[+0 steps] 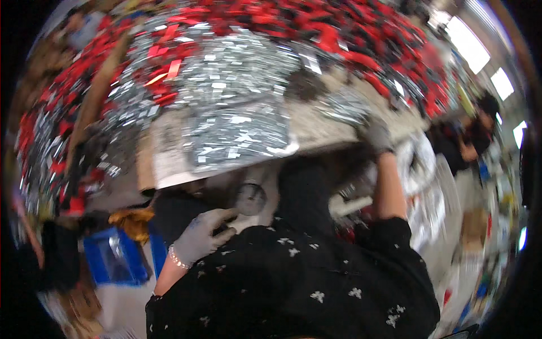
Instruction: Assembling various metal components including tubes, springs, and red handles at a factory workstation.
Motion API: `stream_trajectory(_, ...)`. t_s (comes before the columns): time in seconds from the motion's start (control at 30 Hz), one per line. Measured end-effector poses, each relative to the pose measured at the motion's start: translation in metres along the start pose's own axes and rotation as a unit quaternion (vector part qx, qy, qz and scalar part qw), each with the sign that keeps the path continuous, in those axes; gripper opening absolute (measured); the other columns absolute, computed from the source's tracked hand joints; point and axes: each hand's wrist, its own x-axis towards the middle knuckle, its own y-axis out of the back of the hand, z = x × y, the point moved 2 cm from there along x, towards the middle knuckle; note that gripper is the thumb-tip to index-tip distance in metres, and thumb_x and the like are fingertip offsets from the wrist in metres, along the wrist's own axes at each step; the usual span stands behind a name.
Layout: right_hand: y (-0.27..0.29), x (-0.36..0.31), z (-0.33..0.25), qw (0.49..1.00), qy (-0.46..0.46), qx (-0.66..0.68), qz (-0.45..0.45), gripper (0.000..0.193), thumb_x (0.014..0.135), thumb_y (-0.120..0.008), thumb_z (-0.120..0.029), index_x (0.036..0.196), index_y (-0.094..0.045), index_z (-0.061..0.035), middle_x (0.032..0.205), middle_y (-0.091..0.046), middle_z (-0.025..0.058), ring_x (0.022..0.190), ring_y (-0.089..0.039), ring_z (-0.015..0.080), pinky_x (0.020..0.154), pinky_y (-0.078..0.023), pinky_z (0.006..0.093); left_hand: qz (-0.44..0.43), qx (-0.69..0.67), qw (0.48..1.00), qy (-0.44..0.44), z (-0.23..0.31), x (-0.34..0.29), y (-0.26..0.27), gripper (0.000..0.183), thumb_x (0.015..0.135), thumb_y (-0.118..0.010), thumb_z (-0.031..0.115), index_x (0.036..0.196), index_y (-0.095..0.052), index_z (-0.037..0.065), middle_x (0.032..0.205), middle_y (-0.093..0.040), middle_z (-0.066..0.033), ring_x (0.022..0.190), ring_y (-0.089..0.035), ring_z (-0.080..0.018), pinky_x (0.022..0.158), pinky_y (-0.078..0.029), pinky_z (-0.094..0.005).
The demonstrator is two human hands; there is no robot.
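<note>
Left hand [203, 233]: grey-gloved, at the lap, fingers loosely curled with a gap toward the thumb; whether anything is in it, I cannot tell.
Right hand [377, 135]: grey-gloved, reaching to the table's [319, 138] right part, beside a small heap [344, 106] of metal pieces; the blur hides whether the fingers grip any.
Tray [292, 148]: pale-rimmed and shallow as far as the smeared view shows, at the table's near edge, full of metal pieces [237, 133].
Metal pieces: small, flat, silvery and shiny, strewn at all angles; they fill the tray, spread behind it and form the heap by the right hand.
Red and black parts [333, 37]: piled thickly along the far side and both ends of the table, mixed with silver at the left.
Disc [250, 199]: round and dark grey, just beyond the left fingertips.
Blue bin [116, 257]: on the left, below the table, its inside showing a pale sheen; an orange-brown cloth [134, 222] lies by its upper edge.
White bags [420, 186]: bulging, to the right of the right forearm.
Carton [475, 229]: brown, farther right.
Co-worker [471, 135]: dark-clothed, beyond the table's right end.
</note>
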Motion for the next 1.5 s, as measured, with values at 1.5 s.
stream_trajectory(1.5,0.052,-0.104,-0.287,0.563,0.294,0.772,0.026,0.038,0.101,-0.052,-0.033,0.111,-0.056,0.0032,0.113,-0.061,0.0227,0.092,-0.067,0.0297,0.071,-0.06,0.0362,0.34,-0.614,0.707,-0.084,-0.029,0.053,0.174,0.026,0.102,-0.05,0.016,0.118,-0.059,-0.002,0.12,-0.063,-0.0149,0.113,-0.063,-0.0267,0.103,-0.05,-0.0455)
